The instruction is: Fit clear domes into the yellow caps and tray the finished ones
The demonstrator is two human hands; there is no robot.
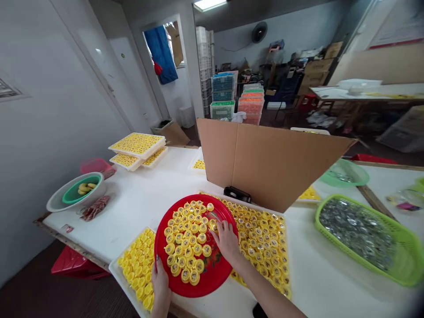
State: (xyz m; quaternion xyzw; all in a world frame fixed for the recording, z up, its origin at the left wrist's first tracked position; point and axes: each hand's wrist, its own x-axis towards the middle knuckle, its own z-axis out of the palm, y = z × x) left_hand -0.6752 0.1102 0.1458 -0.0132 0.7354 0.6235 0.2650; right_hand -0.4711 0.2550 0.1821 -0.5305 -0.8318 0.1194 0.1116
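Observation:
My left hand grips the near left rim of a round red tray, with the thumb over the edge. Many small round yellow pieces with a printed picture and a clear-looking top lie on the tray's left and middle. My right hand is over the tray's right side, its thumb and index fingertips around one yellow round piece. Under the red tray's right side is a white tray of similar yellow pieces. At lower left a white tray holds plain yellow cups, partly covered by the red tray.
A cardboard sheet stands behind the trays, a black object at its foot. A green basket of clear pieces is at right. Stacked filled trays and nested bowls with bananas stand at left. A dark object lies at the near edge.

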